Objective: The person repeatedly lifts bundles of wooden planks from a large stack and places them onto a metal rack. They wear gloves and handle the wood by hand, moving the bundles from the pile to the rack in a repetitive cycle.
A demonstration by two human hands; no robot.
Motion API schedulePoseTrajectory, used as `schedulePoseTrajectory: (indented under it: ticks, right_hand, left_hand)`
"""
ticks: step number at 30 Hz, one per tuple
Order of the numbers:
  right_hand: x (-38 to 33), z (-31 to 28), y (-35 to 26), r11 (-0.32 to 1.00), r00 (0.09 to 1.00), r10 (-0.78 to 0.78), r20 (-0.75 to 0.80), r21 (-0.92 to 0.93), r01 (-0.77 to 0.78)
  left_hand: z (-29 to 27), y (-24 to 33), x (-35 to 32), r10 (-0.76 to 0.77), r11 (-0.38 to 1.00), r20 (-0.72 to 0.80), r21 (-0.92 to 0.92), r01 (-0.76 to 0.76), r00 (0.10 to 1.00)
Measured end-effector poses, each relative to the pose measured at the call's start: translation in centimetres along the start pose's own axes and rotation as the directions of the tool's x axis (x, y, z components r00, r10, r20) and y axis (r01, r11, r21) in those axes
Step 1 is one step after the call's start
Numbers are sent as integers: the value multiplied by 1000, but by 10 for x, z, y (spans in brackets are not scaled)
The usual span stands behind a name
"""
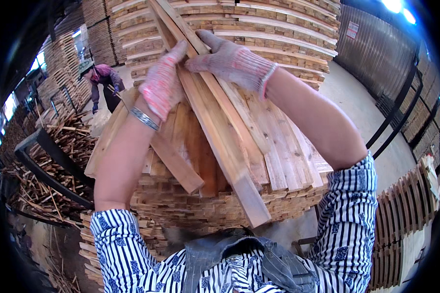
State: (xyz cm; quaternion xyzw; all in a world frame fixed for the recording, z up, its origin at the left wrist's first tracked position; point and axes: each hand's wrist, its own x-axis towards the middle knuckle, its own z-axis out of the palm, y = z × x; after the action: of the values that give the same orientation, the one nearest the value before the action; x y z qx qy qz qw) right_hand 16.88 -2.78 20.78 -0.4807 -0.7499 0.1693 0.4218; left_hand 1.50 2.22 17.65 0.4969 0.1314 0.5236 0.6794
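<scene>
Several long wooden boards point(212, 124) slant across the top of a wide stack of boards point(283, 151), their near ends spread apart and one jutting past the stack's front edge. My left hand point(164, 80), in a white and pink knitted glove, grips them from the left side. From the right, my right hand point(232, 62) in a matching glove closes on the same boards, its fingers between the upper pieces. The fingertips of both hands are partly hidden by the wood. A shorter loose board point(176, 163) lies under my left forearm, its end overhanging the edge.
A taller stack of layered boards point(278, 36) stands just ahead. At left, a heap of thin scrap strips point(49, 171) lies beside a black metal bar point(54, 151), and a person point(102, 80) bends over behind it. More black rails point(401, 107) and stacked boards point(406, 215) stand at right.
</scene>
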Motion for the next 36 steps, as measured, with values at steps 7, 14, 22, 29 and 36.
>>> schedulePoseTrajectory:
  ticks: [7, 14, 22, 29, 36]
  right_hand:
    - [-116, -100, 55, 914, 931, 349, -108, -178, -364]
    - [-193, -146, 125, 549, 735, 624, -265, -520, -654]
    - [-164, -66, 166, 372, 657, 734, -169, -710, -598]
    - [-193, -131, 178, 667, 802, 582, -133, -487, -564]
    - [-226, -105, 204, 746, 856, 516, 28, -507, -432]
  left_hand:
    - [-53, -5, -16, -270, 931, -188, 200, 306, 944]
    - [-140, -23, -55, -257, 856, -278, 380, 352, 925]
    - [-172, -79, -27, 1, 895, -395, 411, 175, 919]
    - [-173, -74, -35, 52, 905, -343, 414, 101, 938]
    - [-133, -80, -41, 169, 860, -394, 507, 60, 904]
